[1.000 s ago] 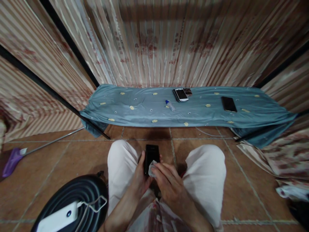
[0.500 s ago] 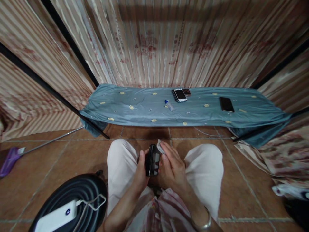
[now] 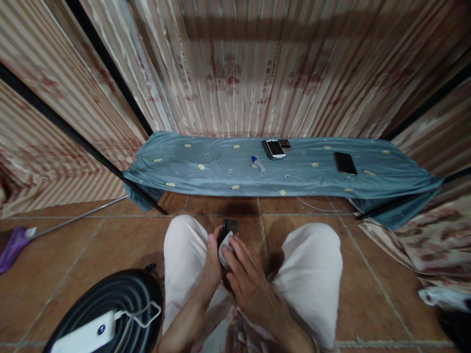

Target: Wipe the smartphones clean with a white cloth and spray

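A dark phone (image 3: pixel 230 226) with a shiny surface is held between my knees; most of it is covered by my hands. My left hand (image 3: pixel 212 260) is closed around its left side, thumb along the edge. Pressed on the phone's face is a small pale cloth or wipe (image 3: pixel 225 251), under the fingers of my right hand (image 3: pixel 248 274). On the cloth-covered shelf in front lie a white-framed phone (image 3: pixel 275 148) resting on a darker item, a small clear bottle with a blue cap (image 3: pixel 259 164), and a black phone (image 3: pixel 345 163) to the right.
A blue patterned cloth (image 3: pixel 213 181) covers the low shelf, with black poles (image 3: pixel 88 147) at its sides. To my left, a white power bank (image 3: pixel 84 336) with a cable lies on a round black stool (image 3: pixel 128 289). A purple-headed tool (image 3: pixel 15 249) lies on the tiled floor.
My right hand has moved left and down, bringing the pale cloth from beside the phone's upper right onto its face. My left hand still holds the phone.
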Action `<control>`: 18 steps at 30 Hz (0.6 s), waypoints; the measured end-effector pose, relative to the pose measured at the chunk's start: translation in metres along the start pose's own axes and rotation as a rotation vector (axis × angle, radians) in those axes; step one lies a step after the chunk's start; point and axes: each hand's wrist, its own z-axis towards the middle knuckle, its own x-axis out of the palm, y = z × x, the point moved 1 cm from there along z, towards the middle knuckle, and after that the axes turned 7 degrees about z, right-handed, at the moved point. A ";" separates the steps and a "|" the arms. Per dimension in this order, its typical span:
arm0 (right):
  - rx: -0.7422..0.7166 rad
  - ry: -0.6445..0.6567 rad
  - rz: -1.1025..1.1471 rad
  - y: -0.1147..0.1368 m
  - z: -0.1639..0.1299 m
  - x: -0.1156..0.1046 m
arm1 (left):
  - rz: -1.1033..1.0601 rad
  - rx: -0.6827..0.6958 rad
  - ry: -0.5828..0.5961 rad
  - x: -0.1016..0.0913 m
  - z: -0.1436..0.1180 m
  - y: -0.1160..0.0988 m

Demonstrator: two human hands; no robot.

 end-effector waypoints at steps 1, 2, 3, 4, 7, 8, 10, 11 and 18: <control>0.003 -0.008 0.003 -0.005 0.005 -0.001 | 0.054 0.049 -0.006 -0.001 -0.001 0.002; 0.003 -0.024 0.013 -0.010 0.009 -0.003 | 0.111 0.099 0.003 -0.002 -0.002 0.003; 0.012 -0.048 0.029 -0.015 0.014 -0.004 | 0.167 0.147 0.027 -0.002 -0.003 0.002; 0.027 -0.065 0.050 -0.019 0.019 -0.006 | 0.219 0.191 0.063 -0.002 -0.006 0.001; 0.079 -0.095 0.160 -0.025 0.030 -0.011 | 0.317 0.253 0.153 0.000 -0.013 -0.008; 0.102 -0.098 0.201 -0.026 0.033 -0.014 | 0.326 0.250 0.169 0.001 -0.015 -0.010; 0.156 -0.093 0.278 -0.026 0.037 -0.018 | 0.315 0.218 0.183 0.001 -0.019 -0.013; 0.185 -0.087 0.317 -0.026 0.038 -0.020 | 0.300 0.192 0.185 0.000 -0.020 -0.013; 0.467 -0.093 0.675 -0.033 0.027 -0.019 | 0.232 0.077 0.255 -0.005 -0.029 -0.004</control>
